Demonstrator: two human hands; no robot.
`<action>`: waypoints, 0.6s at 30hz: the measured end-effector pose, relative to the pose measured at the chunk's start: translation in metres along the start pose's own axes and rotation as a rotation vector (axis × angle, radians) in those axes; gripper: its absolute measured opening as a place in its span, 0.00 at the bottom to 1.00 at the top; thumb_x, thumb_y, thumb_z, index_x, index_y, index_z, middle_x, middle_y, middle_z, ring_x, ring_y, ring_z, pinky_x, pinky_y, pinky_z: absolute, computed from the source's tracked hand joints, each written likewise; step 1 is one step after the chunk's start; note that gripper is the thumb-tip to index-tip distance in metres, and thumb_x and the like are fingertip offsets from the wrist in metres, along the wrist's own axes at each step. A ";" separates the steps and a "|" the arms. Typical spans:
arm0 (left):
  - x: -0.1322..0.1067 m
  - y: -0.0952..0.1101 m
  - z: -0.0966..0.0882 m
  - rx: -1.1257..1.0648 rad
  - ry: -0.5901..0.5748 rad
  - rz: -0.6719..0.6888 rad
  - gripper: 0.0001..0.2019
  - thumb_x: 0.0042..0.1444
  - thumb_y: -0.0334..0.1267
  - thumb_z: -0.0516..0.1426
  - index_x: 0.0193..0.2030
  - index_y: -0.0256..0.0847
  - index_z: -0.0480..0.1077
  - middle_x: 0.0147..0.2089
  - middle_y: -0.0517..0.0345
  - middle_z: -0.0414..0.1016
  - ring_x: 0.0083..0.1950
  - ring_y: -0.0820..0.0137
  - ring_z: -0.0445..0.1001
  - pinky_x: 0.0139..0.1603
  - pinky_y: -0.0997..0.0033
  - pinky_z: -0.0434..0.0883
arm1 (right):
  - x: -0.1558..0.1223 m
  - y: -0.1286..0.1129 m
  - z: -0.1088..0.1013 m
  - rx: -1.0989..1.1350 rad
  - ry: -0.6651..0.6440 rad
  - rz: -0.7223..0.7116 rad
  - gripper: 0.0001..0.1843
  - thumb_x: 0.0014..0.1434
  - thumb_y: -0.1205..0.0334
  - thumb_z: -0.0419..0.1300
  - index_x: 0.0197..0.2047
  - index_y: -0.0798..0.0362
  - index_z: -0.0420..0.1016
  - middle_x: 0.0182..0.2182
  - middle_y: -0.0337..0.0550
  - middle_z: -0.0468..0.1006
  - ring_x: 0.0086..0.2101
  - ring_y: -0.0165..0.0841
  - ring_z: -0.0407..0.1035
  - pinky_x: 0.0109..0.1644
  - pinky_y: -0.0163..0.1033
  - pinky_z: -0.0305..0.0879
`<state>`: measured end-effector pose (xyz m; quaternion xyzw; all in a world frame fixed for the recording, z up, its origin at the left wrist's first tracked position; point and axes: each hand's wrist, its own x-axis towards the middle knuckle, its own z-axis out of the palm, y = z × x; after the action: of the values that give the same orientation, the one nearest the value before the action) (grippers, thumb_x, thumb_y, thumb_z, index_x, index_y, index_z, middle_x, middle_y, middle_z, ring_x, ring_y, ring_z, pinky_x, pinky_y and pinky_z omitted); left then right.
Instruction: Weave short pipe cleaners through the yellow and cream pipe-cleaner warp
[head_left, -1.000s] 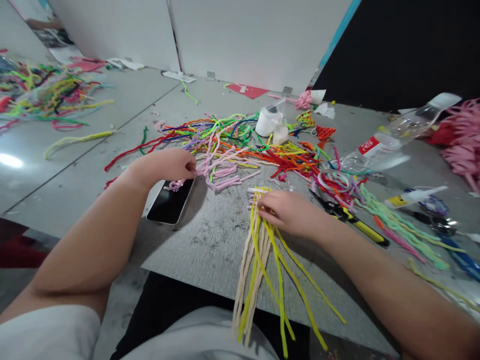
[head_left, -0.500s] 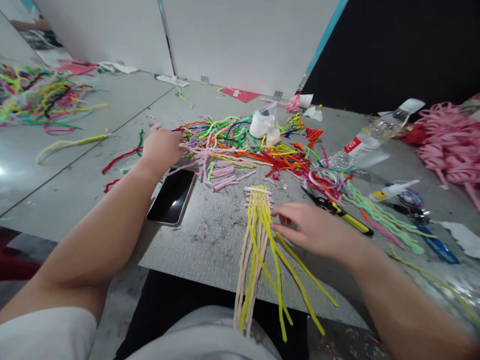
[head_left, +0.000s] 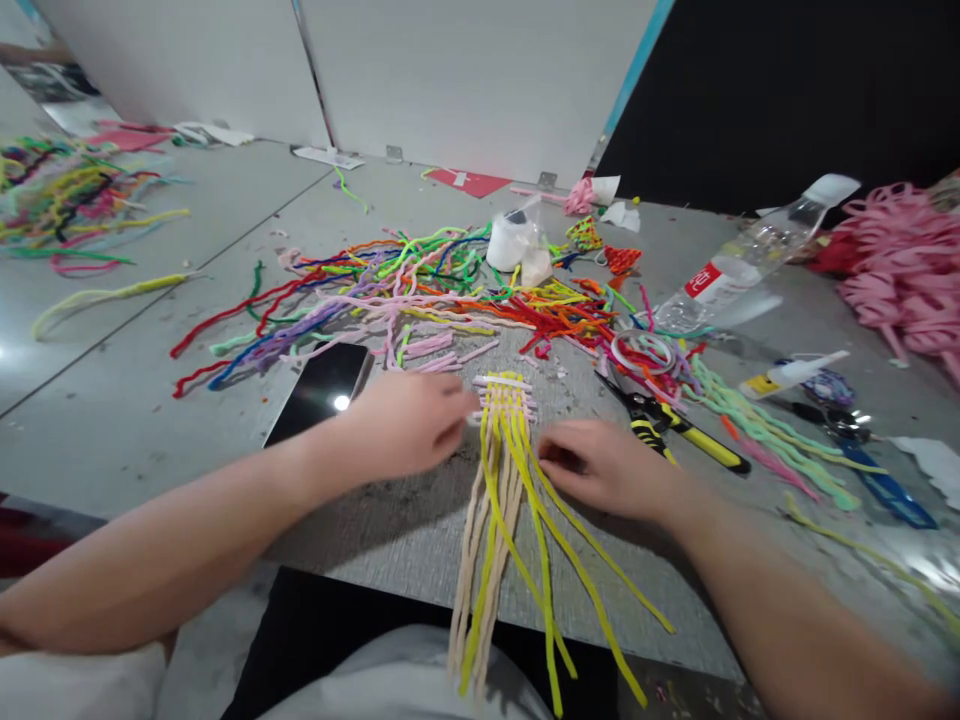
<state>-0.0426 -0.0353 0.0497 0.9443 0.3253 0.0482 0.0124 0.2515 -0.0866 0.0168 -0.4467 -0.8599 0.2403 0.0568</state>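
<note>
Right at the front edge of the grey table (head_left: 420, 520) I've got my woven bit of yellow and cream pipe cleaners (head_left: 504, 470), with a few short pink cross pieces (head_left: 501, 383) threaded through near the top and the long loose ends hanging off the table toward my lap. My left hand (head_left: 405, 425) sits against the left side of the weave, fingers curled in toward the pink cross pieces; it's blurry, so I can't tell if I'm actually pinching one. My right hand (head_left: 600, 468) is on the other side, loosely curled, fingertips touching the yellow strands, not clearly gripping anything. Just behind my left hand is my phone (head_left: 319, 390), screen up with a light glaring off it. Beyond that is the big messy heap of mixed-colour pipe cleaners (head_left: 435, 290), and behind it a white tape roll (head_left: 510, 240). To the right of the weave are the yellow-handled pliers (head_left: 671, 430), then some mint green stems (head_left: 757, 430), a glue tube (head_left: 791, 372) and a plastic bottle (head_left: 739, 268) lying on its side. Way off right there's a pile of pink loops (head_left: 900, 275).
</note>
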 end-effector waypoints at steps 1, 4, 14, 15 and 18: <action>-0.001 0.011 0.008 -0.020 -0.059 0.051 0.13 0.66 0.35 0.54 0.52 0.44 0.77 0.42 0.53 0.78 0.38 0.64 0.77 0.35 0.67 0.69 | 0.001 0.001 0.003 0.005 0.017 -0.015 0.03 0.65 0.68 0.59 0.38 0.51 0.73 0.33 0.40 0.76 0.32 0.33 0.67 0.38 0.38 0.59; -0.004 0.028 0.025 -0.060 -0.112 0.136 0.13 0.65 0.33 0.57 0.54 0.43 0.76 0.46 0.51 0.76 0.39 0.63 0.78 0.36 0.66 0.72 | 0.004 0.002 0.008 0.047 0.063 -0.095 0.04 0.65 0.69 0.59 0.41 0.51 0.74 0.37 0.42 0.77 0.36 0.34 0.69 0.41 0.38 0.62; -0.001 0.021 0.041 -0.141 -0.036 0.222 0.05 0.68 0.34 0.57 0.46 0.40 0.74 0.46 0.52 0.75 0.41 0.63 0.77 0.41 0.65 0.76 | 0.008 0.000 0.021 0.016 0.159 -0.191 0.05 0.72 0.62 0.60 0.48 0.52 0.75 0.43 0.48 0.81 0.43 0.40 0.74 0.48 0.44 0.69; 0.000 0.020 0.042 -0.150 -0.020 0.240 0.05 0.67 0.34 0.57 0.46 0.40 0.74 0.46 0.52 0.75 0.41 0.64 0.77 0.40 0.65 0.75 | 0.008 0.001 0.022 0.005 0.169 -0.202 0.06 0.72 0.61 0.60 0.49 0.53 0.76 0.43 0.49 0.82 0.43 0.41 0.75 0.48 0.44 0.70; 0.000 0.016 0.043 -0.171 0.007 0.296 0.04 0.66 0.33 0.57 0.45 0.40 0.74 0.46 0.52 0.74 0.40 0.65 0.76 0.40 0.66 0.74 | 0.009 0.002 0.023 0.001 0.191 -0.230 0.07 0.73 0.61 0.59 0.50 0.53 0.76 0.43 0.49 0.82 0.43 0.41 0.75 0.47 0.45 0.70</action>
<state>-0.0286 -0.0475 0.0079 0.9772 0.1776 0.0804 0.0843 0.2401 -0.0874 -0.0053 -0.3662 -0.8960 0.1891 0.1657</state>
